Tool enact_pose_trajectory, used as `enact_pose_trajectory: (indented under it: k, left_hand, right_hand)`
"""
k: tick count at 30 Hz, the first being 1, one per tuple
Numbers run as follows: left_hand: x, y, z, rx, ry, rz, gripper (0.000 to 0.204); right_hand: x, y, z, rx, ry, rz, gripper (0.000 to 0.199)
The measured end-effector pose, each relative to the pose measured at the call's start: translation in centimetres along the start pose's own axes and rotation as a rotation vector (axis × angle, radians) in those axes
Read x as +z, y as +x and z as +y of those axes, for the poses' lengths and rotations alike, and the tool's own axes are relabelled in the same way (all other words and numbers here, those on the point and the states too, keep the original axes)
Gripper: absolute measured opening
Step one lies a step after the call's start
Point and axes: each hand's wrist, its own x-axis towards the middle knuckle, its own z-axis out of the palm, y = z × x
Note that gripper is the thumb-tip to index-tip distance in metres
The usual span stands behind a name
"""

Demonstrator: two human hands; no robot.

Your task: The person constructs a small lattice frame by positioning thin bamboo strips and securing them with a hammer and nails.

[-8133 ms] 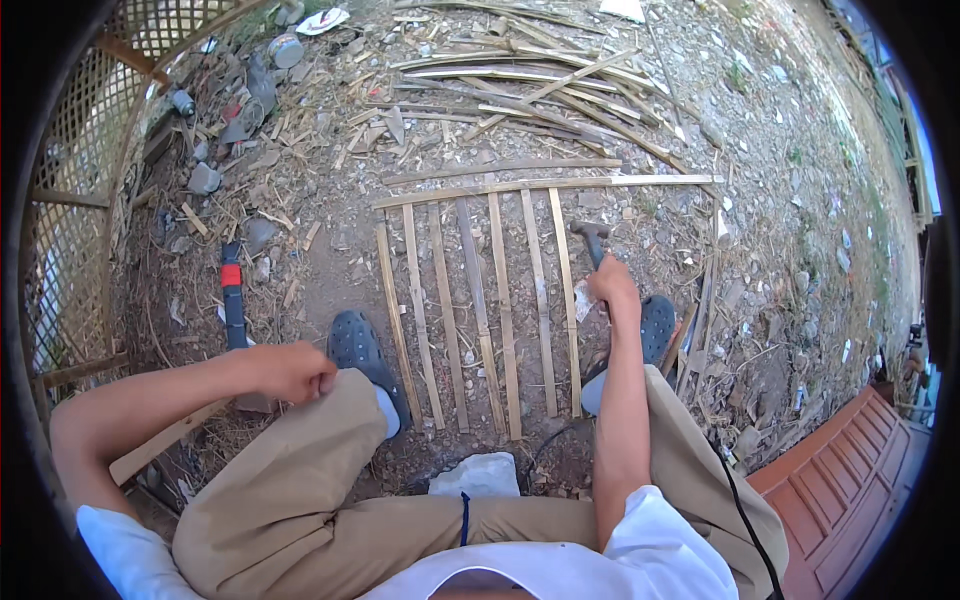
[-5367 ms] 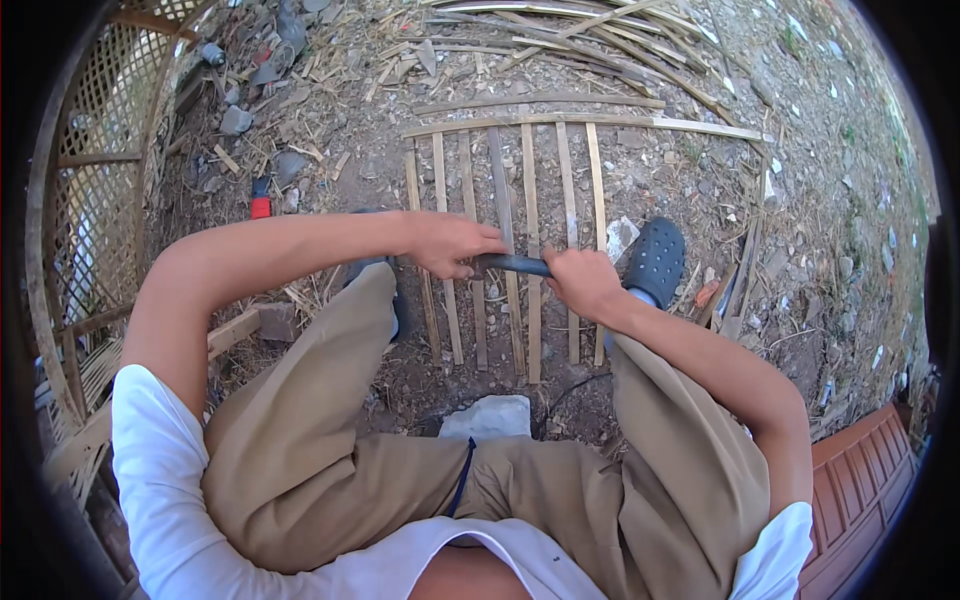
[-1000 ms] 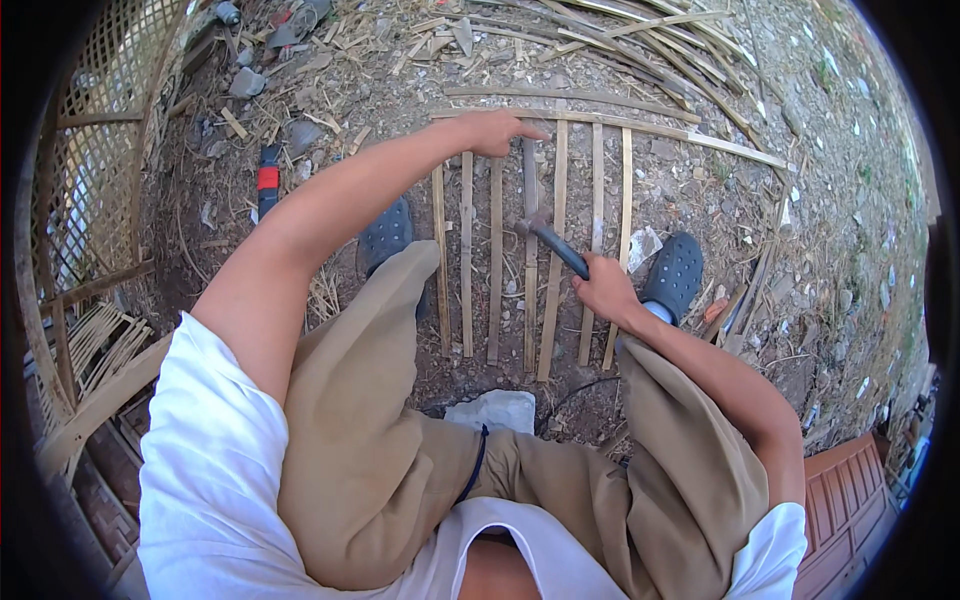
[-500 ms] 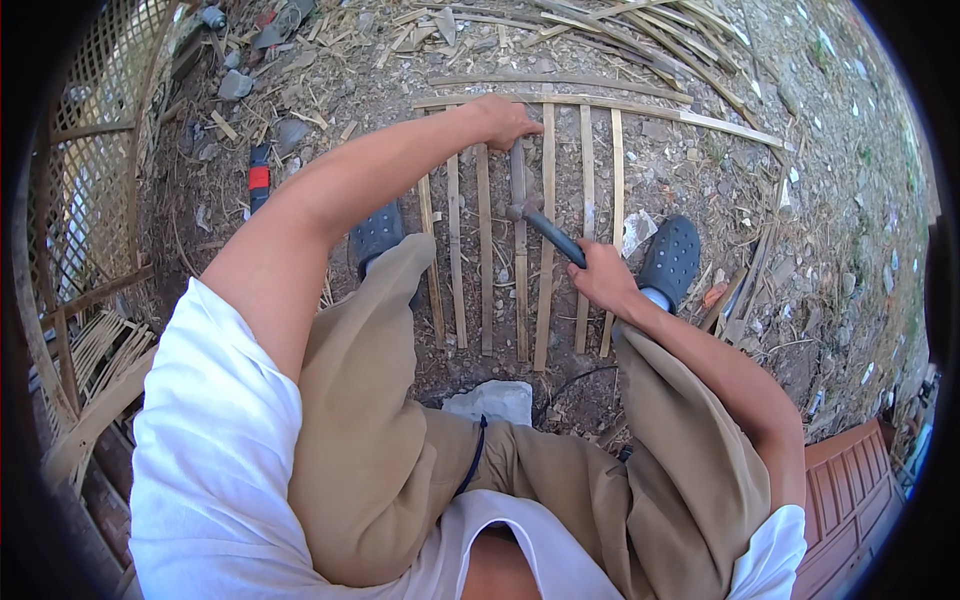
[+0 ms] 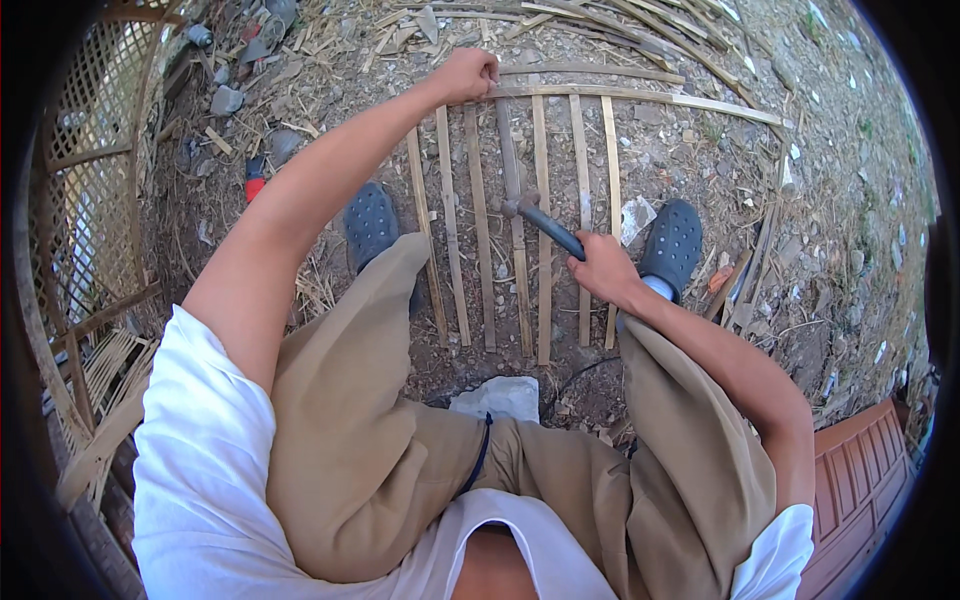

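My right hand [image 5: 607, 270] is closed round the dark handle of a hammer [image 5: 552, 232]. The hammer's head lies over one of several upright wooden slats [image 5: 541, 230] set side by side on the ground between my feet. A long wooden strip [image 5: 640, 95] runs crosswise over their far ends. At the left part of this strip my left hand [image 5: 466, 76] is closed, fingertips pinched together at its edge. Whether they grip the strip or something small is too hidden to tell. A second strip [image 5: 600, 70] lies just beyond.
Dark clogs [image 5: 672, 245] on my feet flank the slats. A pile of loose strips [image 5: 640, 30] lies at the far right. A pale stone block [image 5: 497, 399] sits between my legs. Wooden lattice [image 5: 105, 95] stands at left, and a brown panel [image 5: 855, 480] lies at lower right.
My left hand has moved left and away from me along the crosswise strip, its fingers now pinched. The right hand still holds the hammer in nearly the same place over the slats.
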Motion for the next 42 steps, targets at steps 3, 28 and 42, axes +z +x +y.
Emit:
enact_pose_trajectory:
  k: [3, 28, 42]
  left_hand:
    - [0.4, 0.7, -1.0, 0.006, 0.165, 0.052, 0.023]
    - [-0.4, 3.6, -1.4, 0.066, 0.251, 0.209, 0.019]
    - [-1.1, 0.7, 0.1, 0.279, 0.281, -0.021, 0.015]
  right_hand:
    - [0.0, 0.1, -0.2, 0.015, 0.032, -0.016, 0.027]
    - [-0.1, -0.4, 0.6, 0.025, 0.059, -0.004, 0.027]
    - [-0.6, -0.8, -0.1, 0.075, 0.054, -0.019, 0.028]
